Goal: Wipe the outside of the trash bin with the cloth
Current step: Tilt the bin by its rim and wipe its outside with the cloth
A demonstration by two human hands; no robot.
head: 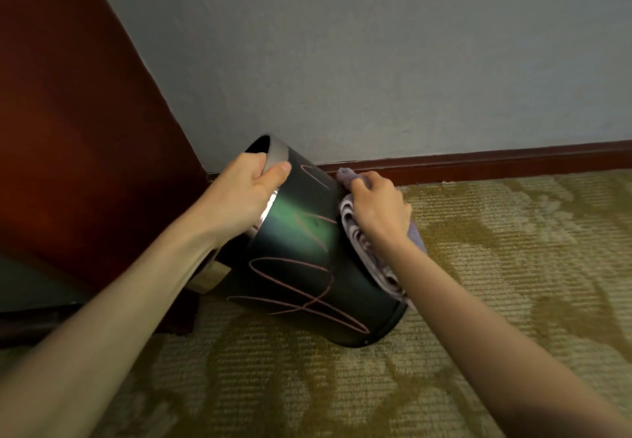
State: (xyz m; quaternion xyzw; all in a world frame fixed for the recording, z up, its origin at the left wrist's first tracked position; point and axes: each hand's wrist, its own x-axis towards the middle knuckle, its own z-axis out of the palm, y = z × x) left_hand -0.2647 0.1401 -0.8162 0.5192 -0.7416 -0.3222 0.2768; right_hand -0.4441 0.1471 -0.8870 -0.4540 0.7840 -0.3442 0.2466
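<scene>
A dark green round trash bin (307,266) with pink scribbles on its side is tilted toward the left, its base on the carpet. My left hand (246,191) grips the silver rim at the top, thumb on the outside and fingers inside. My right hand (379,212) holds a folded lilac cloth (359,242) and presses it against the bin's right side. Part of the cloth is hidden under my hand and wrist.
The bin stands in a corner between a dark red wooden panel (75,130) on the left and a grey wall (376,61) with a red-brown skirting board (496,160). Patterned beige and olive carpet (496,266) covers the floor to the right and front.
</scene>
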